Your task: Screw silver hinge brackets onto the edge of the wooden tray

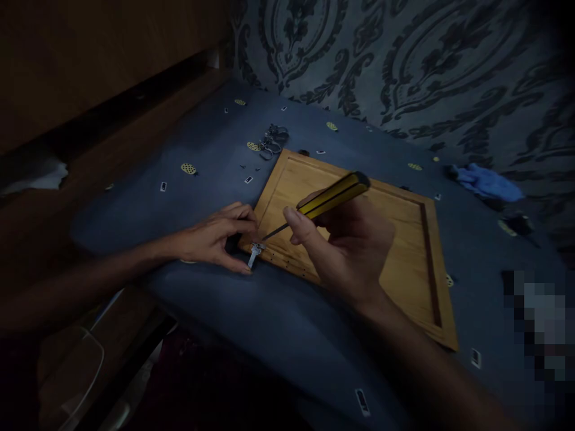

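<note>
Screwdriver point(335, 196) fills right hand's point(350, 254) curled grip, left hand point(219, 235) spanning hinge point(254, 255)

A panel point(408, 251) lies on a cloth-covered surface point(224, 305), with a hinge point(254, 254) at its near left corner, between the left hand point(224, 233) and the tip of a screwdriver point(335, 194) that slants over the panel in the right hand point(350, 254). Just beside the far left corner sits a cluster of fittings point(273, 142), while a bunched cloth point(489, 182) rests at far right, before the wall point(372, 60) along the far side.
</note>
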`<state>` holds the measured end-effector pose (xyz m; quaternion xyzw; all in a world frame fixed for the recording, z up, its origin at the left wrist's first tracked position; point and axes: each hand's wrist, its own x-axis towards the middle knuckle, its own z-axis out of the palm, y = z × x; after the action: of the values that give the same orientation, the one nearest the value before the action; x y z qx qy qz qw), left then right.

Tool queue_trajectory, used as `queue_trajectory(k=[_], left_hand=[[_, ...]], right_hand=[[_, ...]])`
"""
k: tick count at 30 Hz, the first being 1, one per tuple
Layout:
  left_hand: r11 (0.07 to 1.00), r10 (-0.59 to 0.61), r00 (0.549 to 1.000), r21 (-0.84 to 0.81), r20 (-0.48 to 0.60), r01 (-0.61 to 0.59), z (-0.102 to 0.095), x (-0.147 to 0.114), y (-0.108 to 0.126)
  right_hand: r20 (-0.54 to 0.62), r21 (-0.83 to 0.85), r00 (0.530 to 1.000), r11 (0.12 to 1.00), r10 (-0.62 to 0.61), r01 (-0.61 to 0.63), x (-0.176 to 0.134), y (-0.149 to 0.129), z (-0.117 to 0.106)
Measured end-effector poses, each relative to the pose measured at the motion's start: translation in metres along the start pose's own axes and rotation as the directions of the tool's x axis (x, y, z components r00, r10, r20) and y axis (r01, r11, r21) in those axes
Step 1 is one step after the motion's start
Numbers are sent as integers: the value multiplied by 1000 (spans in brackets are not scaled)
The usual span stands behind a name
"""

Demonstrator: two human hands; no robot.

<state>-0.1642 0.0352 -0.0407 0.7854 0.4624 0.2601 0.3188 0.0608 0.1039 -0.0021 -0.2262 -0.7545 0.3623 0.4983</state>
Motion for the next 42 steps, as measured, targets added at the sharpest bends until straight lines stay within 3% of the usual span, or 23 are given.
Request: queue_trajectory(k=[6,11,23,28,32,34,36,42], left_hand=[[1000,-17,1000,20,20,17,-1,1,2],[999,-9,1000,33,8,9,-1,0,1],[1000,-6,1000,23,-1,6,-1,1,2],[1000,6,1000,20,-7,-6,0,1,1],[1000,26,1000,15,-8,-26,1,0,-4],[999,37,999,14,-11,-36,2,0,-5],[999,37,999,23,-16,-37,2,0,-6],[998,46,999,31,-20,-46,3,0,-6]], right_hand=[[64,-46,997,997,-51,54,-3,6,3],[103,13,994,999,-39,38,-3,6,6],[94,-35,992,996,-83,86,-7,12,6],[198,40,979,998,40,-49,-4,7,3],[373,163,904,944,209,-286,5,-8,-7],[443,212,869,916,222,-342,10,-14,-12],[472,250,859,905,197,-345,13,-17,-15],[402,286,900,912,166,-296,15,-11,-9]])
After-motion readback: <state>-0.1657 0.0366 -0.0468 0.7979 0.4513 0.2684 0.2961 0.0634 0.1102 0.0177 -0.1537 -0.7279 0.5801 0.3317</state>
